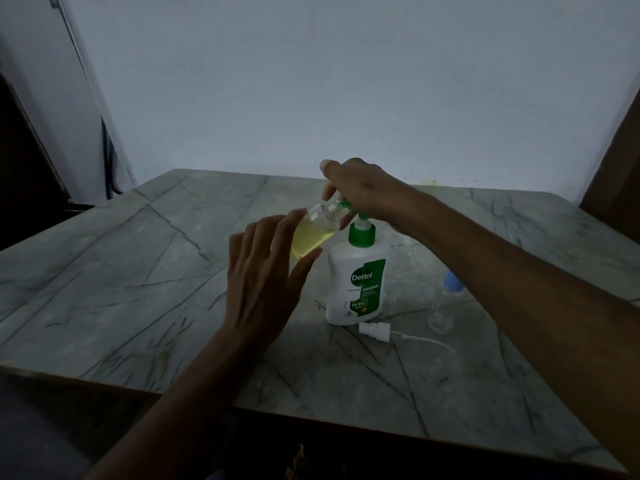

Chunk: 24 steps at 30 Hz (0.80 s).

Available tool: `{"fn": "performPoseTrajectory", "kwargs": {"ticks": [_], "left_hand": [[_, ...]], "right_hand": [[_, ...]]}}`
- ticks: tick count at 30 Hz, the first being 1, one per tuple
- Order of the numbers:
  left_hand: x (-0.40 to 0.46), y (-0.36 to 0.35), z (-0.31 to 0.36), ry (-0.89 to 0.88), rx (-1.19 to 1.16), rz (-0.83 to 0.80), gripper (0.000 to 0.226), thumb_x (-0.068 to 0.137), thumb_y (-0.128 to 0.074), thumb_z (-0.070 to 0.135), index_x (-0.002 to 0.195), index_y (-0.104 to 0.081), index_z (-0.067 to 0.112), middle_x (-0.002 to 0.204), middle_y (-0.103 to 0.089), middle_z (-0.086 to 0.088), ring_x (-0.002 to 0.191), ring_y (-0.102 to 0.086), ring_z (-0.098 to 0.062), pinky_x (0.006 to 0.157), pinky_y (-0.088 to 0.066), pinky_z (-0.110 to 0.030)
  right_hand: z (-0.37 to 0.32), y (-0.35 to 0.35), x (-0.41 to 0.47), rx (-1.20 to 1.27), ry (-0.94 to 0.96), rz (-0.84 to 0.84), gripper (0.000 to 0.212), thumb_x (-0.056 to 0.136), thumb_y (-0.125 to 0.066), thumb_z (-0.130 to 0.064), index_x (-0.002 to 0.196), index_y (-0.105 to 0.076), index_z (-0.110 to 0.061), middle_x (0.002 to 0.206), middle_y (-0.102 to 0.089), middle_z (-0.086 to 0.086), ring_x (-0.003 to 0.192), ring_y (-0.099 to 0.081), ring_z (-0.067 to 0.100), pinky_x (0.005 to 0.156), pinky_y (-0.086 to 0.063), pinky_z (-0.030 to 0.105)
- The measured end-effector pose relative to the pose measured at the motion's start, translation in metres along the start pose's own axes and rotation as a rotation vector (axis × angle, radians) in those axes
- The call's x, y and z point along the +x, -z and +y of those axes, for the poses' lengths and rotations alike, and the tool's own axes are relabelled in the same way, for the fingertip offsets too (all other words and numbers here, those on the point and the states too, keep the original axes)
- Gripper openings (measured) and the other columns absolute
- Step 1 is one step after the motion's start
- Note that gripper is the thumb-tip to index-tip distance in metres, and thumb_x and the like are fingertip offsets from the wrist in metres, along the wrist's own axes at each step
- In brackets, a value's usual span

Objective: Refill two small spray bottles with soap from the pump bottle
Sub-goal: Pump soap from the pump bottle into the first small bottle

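The left grip (263,268) holds the small, light, likely slippery spray bottle (313,233) round its body, while the right grip (360,192) presses the pump bottle (358,285) head.

A person's left hand (266,271), fingers nearly straight, thumb extended, cradles something; the right hand (360,192), forearm reaching in from the right, presses downward with fingers curled.
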<state>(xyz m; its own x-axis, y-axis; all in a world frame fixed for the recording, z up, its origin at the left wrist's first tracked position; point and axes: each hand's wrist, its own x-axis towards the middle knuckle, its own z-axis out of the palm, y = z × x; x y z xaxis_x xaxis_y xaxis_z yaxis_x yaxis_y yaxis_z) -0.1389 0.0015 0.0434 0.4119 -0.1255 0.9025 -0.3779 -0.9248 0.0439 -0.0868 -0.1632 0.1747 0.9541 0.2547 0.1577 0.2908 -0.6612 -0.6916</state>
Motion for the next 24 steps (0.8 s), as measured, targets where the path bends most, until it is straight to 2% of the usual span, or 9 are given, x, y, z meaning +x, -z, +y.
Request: {"fn": "performPoseTrajectory", "kwargs": {"ticks": [2, 5, 8, 10, 13, 16, 20, 24], "left_hand": [[-0.0008, -0.0001, -0.0003, -0.009, 0.005, 0.006, 0.057, 0.096, -0.059, 0.045, 0.141, -0.046, 0.013, 0.126, -0.055, -0.014, 0.105, -0.049, -0.025, 0.086, -0.032, -0.032], [-0.0009, -0.0010, -0.0004, -0.012, 0.003, 0.008, 0.056, 0.096, -0.061, 0.044, 0.139, -0.050, 0.010, 0.125, -0.054, -0.012, 0.105, -0.049, -0.024, 0.087, -0.028, -0.027], [-0.0002, -0.0008, 0.0004, -0.008, 0.004, 0.009, 0.054, 0.096, -0.062, 0.044, 0.134, -0.053, 0.007, 0.121, -0.059, -0.017, 0.104, -0.049, -0.025, 0.085, -0.031, -0.029], [-0.0001, 0.0003, 0.0006, -0.004, 0.008, 0.009, 0.053, 0.096, -0.062, 0.044, 0.132, -0.053, 0.006, 0.120, -0.060, -0.019, 0.103, -0.049, -0.025, 0.085, -0.031, -0.029], [-0.0001, 0.0018, 0.0013, 0.005, 0.008, 0.018, 0.053, 0.096, -0.063, 0.043, 0.131, -0.055, 0.005, 0.119, -0.061, -0.019, 0.103, -0.049, -0.025, 0.085, -0.030, -0.028], [-0.0009, 0.0011, 0.0019, -0.001, 0.008, 0.021, 0.053, 0.096, -0.066, 0.042, 0.131, -0.058, 0.003, 0.120, -0.060, -0.018, 0.104, -0.050, -0.025, 0.086, -0.035, -0.033], [-0.0012, 0.0001, 0.0015, -0.005, 0.008, 0.003, 0.053, 0.097, -0.065, 0.043, 0.132, -0.058, 0.005, 0.121, -0.058, -0.016, 0.104, -0.051, -0.026, 0.085, -0.035, -0.033], [-0.0003, 0.0017, 0.0011, -0.002, 0.016, -0.008, 0.055, 0.096, -0.063, 0.044, 0.134, -0.055, 0.005, 0.120, -0.062, -0.021, 0.103, -0.049, -0.026, 0.084, -0.029, -0.029]], "right_hand": [[0.0025, -0.0019, 0.0022, 0.010, -0.011, 0.007, 0.053, 0.107, -0.031, -0.049, 0.122, -0.061, -0.008, 0.108, -0.069, 0.010, 0.092, -0.071, 0.026, 0.094, -0.054, 0.043], [0.0050, -0.0031, 0.0019, 0.015, -0.020, 0.003, 0.050, 0.107, -0.032, -0.048, 0.120, -0.060, -0.008, 0.105, -0.070, 0.009, 0.080, -0.072, 0.021, 0.088, -0.056, 0.040], [0.0034, -0.0011, 0.0006, -0.017, -0.002, 0.001, 0.053, 0.107, -0.031, -0.050, 0.121, -0.061, -0.009, 0.107, -0.070, 0.010, 0.092, -0.071, 0.027, 0.094, -0.055, 0.044], [0.0001, 0.0020, -0.0001, -0.032, 0.012, -0.001, 0.053, 0.107, -0.030, -0.051, 0.120, -0.061, -0.009, 0.104, -0.068, 0.007, 0.094, -0.070, 0.027, 0.094, -0.054, 0.043], [-0.0015, 0.0036, -0.0010, -0.018, 0.012, -0.002, 0.051, 0.109, -0.031, -0.047, 0.117, -0.062, -0.008, 0.094, -0.067, 0.002, 0.079, -0.073, 0.022, 0.080, -0.052, 0.035], [0.0028, -0.0013, 0.0016, 0.007, -0.014, -0.002, 0.053, 0.107, -0.032, -0.050, 0.122, -0.061, -0.009, 0.107, -0.069, 0.008, 0.085, -0.072, 0.023, 0.086, -0.054, 0.038], [0.0049, -0.0018, -0.0017, 0.016, -0.013, -0.001, 0.050, 0.108, -0.032, -0.046, 0.121, -0.060, -0.008, 0.098, -0.066, 0.004, 0.059, -0.071, 0.013, 0.074, -0.052, 0.033], [-0.0013, 0.0047, -0.0059, -0.015, 0.009, -0.007, 0.050, 0.109, -0.030, -0.046, 0.119, -0.060, -0.008, 0.092, -0.068, 0.006, 0.078, -0.074, 0.020, 0.088, -0.053, 0.039]]}}
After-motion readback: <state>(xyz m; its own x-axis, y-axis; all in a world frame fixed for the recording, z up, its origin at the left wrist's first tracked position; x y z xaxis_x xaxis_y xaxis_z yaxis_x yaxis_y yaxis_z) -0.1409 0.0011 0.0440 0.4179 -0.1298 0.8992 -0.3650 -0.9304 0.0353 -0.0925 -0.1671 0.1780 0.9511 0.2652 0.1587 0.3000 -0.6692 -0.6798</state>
